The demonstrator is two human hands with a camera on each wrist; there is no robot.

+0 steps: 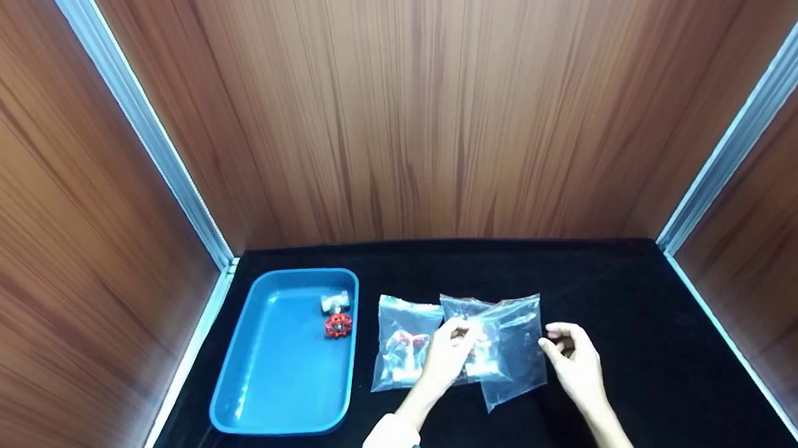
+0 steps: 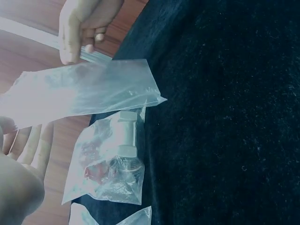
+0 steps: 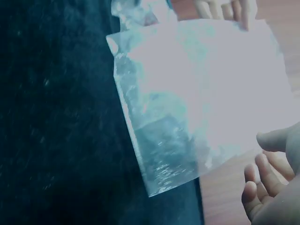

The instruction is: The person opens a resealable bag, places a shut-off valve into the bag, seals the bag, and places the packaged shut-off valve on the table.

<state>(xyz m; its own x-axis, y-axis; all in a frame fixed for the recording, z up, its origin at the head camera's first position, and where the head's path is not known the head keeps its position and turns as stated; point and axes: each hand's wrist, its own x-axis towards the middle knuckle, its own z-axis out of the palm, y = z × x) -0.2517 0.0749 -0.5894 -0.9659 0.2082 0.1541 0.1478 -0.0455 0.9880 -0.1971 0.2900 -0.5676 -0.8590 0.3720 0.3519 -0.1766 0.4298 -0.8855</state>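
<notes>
A clear plastic bag, flat and with nothing visible inside, hangs from my left hand, whose thumb and fingers pinch its edge. My right hand is just beside the bag's other edge, thumb and fingers apart, holding nothing. Below the raised bag lies a clear bag with a red-handled valve inside, partly hidden in the head view. To its left is another bagged valve, also with red on it. In the right wrist view the raised plastic bag spans between both hands, washed out by glare.
A blue tray stands on the left of the black cloth. One loose valve with a red handwheel lies against its right side. Wood-grain panels with metal corner strips enclose the back and sides.
</notes>
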